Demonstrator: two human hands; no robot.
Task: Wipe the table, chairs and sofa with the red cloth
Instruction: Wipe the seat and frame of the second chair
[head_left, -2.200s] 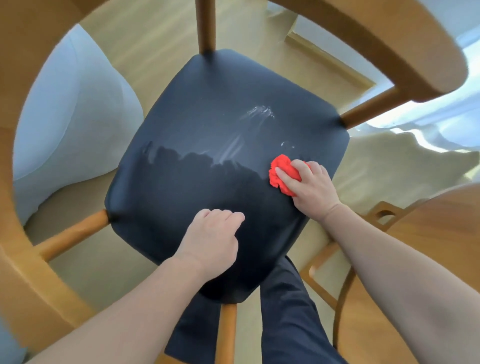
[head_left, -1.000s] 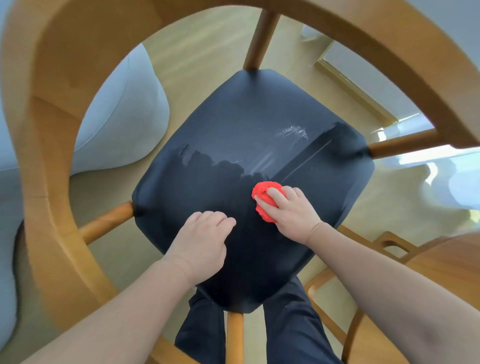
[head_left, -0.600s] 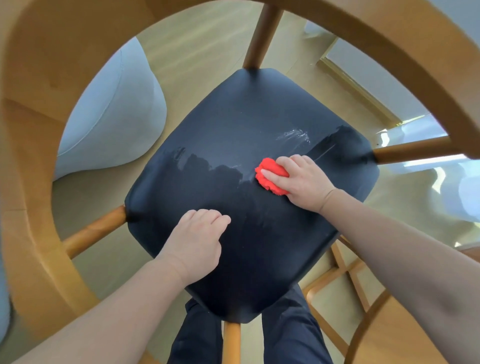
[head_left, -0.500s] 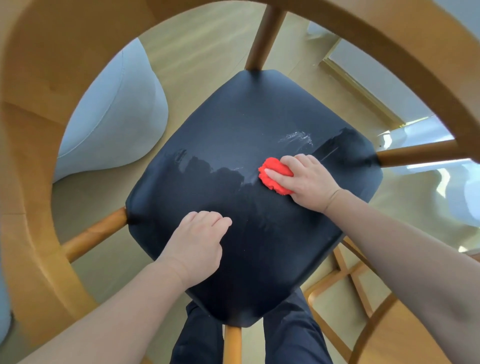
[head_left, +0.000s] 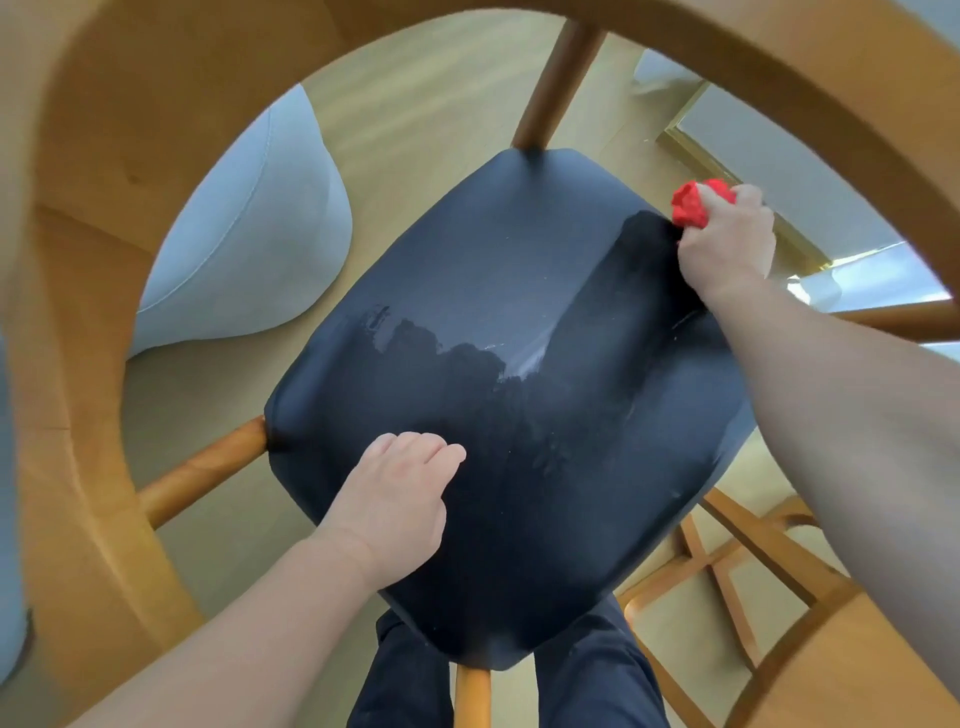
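A wooden chair with a dark navy seat (head_left: 498, 291) fills the view from above. Its curved wooden backrest (head_left: 83, 291) arcs round the left and top. My right hand (head_left: 727, 244) grips the bunched red cloth (head_left: 693, 202) at the seat's far right corner, by the edge. My left hand (head_left: 400, 493) rests on the near left part of the seat, fingers loosely curled and holding nothing. Faint wet streaks show in the middle of the seat.
A pale blue sofa or pouffe (head_left: 244, 244) stands on the beige floor to the left. A second wooden chair's frame (head_left: 727, 561) and a wooden table edge (head_left: 852, 660) lie at the lower right. My dark trousers (head_left: 587, 675) show below the seat.
My right hand has swept the red cloth from the middle of the seat up to its far right corner. My left hand has stayed on the near part of the seat.
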